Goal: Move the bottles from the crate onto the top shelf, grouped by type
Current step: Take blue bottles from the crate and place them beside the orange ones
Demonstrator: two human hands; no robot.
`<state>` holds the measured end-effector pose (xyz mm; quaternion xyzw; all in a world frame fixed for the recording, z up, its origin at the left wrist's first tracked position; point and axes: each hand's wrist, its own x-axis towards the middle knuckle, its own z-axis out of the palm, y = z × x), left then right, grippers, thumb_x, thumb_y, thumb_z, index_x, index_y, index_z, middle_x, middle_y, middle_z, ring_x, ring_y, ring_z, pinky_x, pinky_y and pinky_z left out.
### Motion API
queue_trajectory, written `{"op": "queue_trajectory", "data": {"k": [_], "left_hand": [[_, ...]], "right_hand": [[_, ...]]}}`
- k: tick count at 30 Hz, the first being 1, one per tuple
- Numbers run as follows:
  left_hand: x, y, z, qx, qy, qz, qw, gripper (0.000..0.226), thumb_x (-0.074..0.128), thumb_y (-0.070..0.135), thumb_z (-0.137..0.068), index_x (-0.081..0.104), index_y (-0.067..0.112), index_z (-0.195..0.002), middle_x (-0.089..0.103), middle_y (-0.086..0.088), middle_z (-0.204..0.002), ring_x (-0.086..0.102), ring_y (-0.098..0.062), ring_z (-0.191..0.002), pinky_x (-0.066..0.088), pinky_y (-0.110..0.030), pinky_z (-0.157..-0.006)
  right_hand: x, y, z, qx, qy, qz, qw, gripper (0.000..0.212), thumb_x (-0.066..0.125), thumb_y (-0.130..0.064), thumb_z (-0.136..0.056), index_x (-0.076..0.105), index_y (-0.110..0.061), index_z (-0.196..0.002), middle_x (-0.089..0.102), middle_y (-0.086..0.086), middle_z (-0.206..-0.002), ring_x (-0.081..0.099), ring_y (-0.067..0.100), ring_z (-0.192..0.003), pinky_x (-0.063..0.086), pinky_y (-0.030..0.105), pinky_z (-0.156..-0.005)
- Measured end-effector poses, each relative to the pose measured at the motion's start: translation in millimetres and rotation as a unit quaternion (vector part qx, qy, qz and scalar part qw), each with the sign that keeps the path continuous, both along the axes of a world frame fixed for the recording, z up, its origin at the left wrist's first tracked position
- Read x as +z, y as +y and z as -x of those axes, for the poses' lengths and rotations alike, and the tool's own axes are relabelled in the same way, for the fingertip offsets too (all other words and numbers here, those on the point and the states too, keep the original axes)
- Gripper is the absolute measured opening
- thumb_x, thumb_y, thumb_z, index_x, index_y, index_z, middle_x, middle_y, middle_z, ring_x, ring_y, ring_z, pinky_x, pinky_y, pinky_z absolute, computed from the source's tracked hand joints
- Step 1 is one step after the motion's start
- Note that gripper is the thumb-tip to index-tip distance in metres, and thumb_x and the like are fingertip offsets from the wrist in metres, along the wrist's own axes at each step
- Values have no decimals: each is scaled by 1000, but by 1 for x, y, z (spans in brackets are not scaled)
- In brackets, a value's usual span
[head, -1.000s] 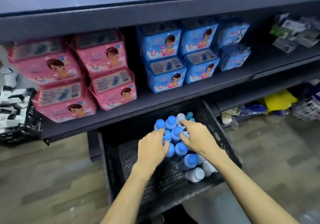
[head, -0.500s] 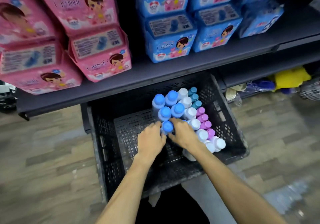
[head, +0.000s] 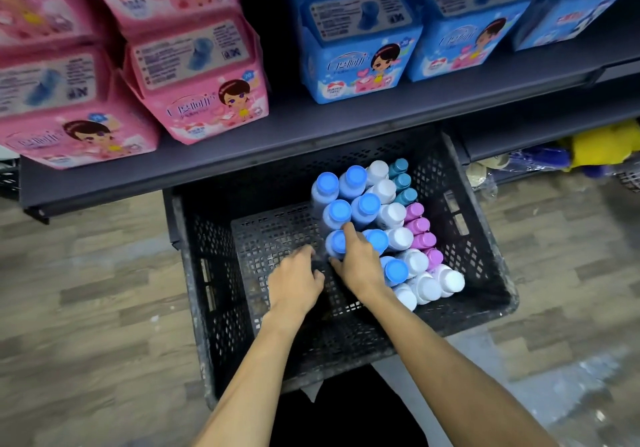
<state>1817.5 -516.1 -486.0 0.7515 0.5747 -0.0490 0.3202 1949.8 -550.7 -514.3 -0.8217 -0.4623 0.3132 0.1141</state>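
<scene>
1. Since a moment ago, both hands have dropped lower into the crate (head: 194, 266), and the left hand (head: 294, 282) has slid away from the bottles.
2. Right hand (head: 358, 263) wraps a blue-capped bottle (head: 335, 244), forefinger stretched over its cap, thumb at its side.
3. Left hand hangs just beside that bottle, fingers curled loosely, holding nothing.
4. Bottles stand packed in the crate's right half: blue caps, white caps (head: 400, 237), teal caps (head: 401, 181), pink caps (head: 419, 226).
5. Shelf (head: 311, 131) above carries pink packs (head: 207, 96) and blue packs (head: 356, 62).
</scene>
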Motion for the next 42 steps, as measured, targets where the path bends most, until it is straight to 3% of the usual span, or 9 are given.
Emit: {"op": "queue_trajectory", "data": {"k": [4,9,14,17,21,29,34,39,42], "left_hand": [[-6,0,8,10,13,5,1000,31,58,25,-87,55,23,-118,65,2,-107,62,-22,-98,51,-35,-75],[-5,0,8,14,9,4,1000,30,58,25,-87,55,22,-117,65,2,-106,62,-22,-98,52,-36,-75],[1,7,8,17,-4,-5,1000,29,58,25,-86,54,22,-115,64,2,-105,62,-23,-96,51,-37,-75],[8,13,9,21,-15,-11,1000,31,59,27,-86,53,23,-117,65,2,-107,61,-23,-98,48,-35,-74],[25,22,8,16,-26,-39,999,36,61,30,-85,52,22,-119,63,-2,-109,61,-28,-101,40,-33,-69],[97,65,6,-45,-66,-131,988,32,61,25,-81,53,20,-112,62,0,-100,62,-29,-93,43,-35,-65],[159,95,4,-70,-72,-215,971,31,56,25,-83,52,20,-114,62,0,-104,61,-29,-98,48,-39,-71],[217,109,6,-104,-86,-326,935,19,50,28,-85,50,18,-102,61,-1,-95,61,-29,-90,37,-36,-60],[252,116,13,-114,-102,-362,919,19,50,29,-85,51,19,-101,61,0,-92,61,-27,-89,45,-39,-63]], "right_hand": [[-6,-1,3,-34,10,-19,999,61,74,-22,-85,40,-16,-135,65,9,-115,61,33,-104,51,42,-75],[-10,2,2,-73,30,-9,997,55,80,-27,-79,46,-20,-121,69,9,-103,66,33,-97,52,38,-73],[-5,4,-2,-64,24,-14,998,60,81,-34,-74,47,-20,-121,69,8,-96,65,33,-92,54,39,-73],[14,9,-4,-62,10,-34,997,56,76,-37,-73,49,-19,-119,57,-2,-78,63,33,-85,43,32,-63],[60,18,-9,-58,-3,-94,994,40,73,-42,-73,53,-19,-99,57,-2,-76,62,30,-78,40,29,-63],[183,51,-25,-4,-19,-213,977,50,82,-45,-64,65,-17,-102,69,1,-85,63,23,-82,51,36,-74],[261,69,-30,38,-48,-299,952,48,84,-44,-61,67,-24,-101,63,-11,-78,57,10,-74,39,10,-67],[343,80,-35,85,-63,-352,930,34,84,-43,-61,61,-36,-85,63,-16,-72,54,0,-65,39,10,-61],[388,84,-35,107,-73,-376,918,30,81,-41,-61,63,-28,-80,58,-13,-61,47,4,-57,39,14,-56]]}}
